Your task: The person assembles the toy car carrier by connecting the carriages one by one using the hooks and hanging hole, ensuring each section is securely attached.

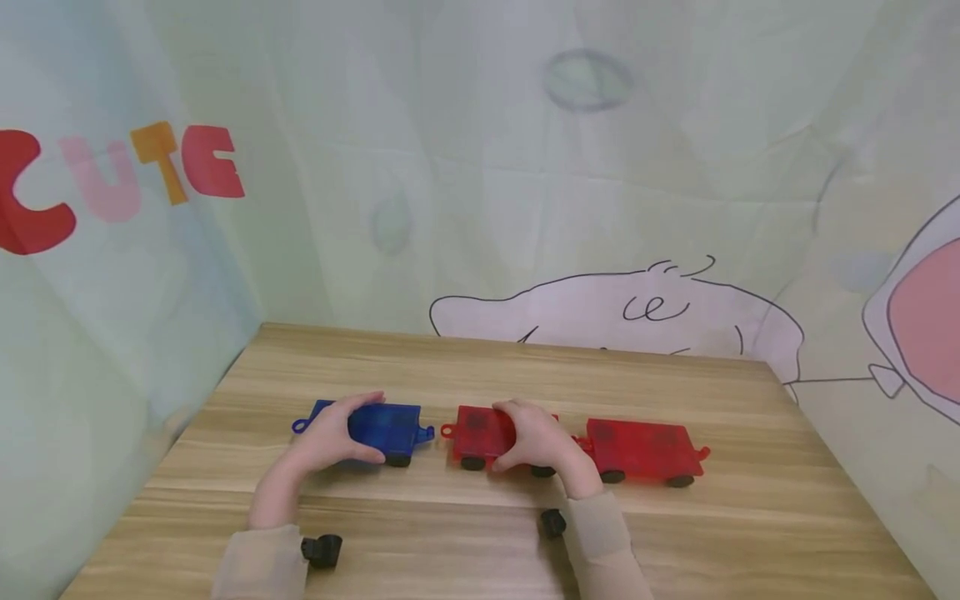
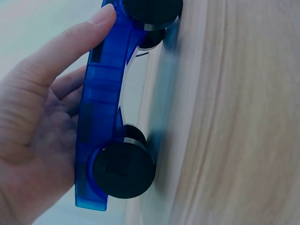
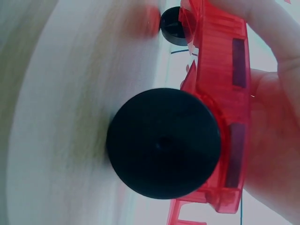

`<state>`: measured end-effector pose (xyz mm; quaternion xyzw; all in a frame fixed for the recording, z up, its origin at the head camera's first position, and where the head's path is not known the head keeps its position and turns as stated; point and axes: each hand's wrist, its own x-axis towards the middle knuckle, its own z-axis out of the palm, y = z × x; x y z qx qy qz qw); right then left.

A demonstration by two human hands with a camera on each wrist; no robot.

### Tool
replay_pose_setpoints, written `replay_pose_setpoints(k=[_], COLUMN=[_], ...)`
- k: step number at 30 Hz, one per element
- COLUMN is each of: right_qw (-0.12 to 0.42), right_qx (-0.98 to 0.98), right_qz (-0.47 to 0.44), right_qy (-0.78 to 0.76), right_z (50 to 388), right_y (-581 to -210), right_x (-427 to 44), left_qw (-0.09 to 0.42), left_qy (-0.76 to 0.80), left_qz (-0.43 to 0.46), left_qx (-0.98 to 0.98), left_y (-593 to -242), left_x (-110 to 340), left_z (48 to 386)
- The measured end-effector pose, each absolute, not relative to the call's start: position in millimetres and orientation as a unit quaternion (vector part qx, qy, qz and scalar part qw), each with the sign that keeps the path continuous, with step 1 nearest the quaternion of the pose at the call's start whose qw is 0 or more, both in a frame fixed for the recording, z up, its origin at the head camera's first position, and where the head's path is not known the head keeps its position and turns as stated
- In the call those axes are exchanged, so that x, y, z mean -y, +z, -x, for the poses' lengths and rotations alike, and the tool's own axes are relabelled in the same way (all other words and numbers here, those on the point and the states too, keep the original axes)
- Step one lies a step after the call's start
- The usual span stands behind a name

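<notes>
The left hand (image 1: 330, 437) pinched a blue car (image 1: 388, 427); right of it, the right hand (image 1: 538, 437) pinched a red car (image 1: 474, 433).

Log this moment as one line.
left hand: grips blue car | right hand: grips middle red car | rightmost red car: on table, not held | blue hook and facing red loop: apart

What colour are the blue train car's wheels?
The blue train car has black wheels, clearest in the left wrist view.
</notes>
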<state>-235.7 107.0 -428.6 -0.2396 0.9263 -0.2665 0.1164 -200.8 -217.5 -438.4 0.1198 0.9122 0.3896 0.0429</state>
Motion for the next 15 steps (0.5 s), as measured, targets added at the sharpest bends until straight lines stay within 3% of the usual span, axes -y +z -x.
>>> replay_pose_setpoints(k=[15], right_qw=[0.116], right_qx=[-0.924], right_qz=[0.235], right_qy=[-0.279], right_z=[236.4], right_y=[-428.4], right_x=[-108.6], left_qw=[0.044], left_qy=[0.389], left_qz=[-0.121], left_qx=[-0.912], left_y=[-437.6], left_x=[218.7], left_z=[201.1])
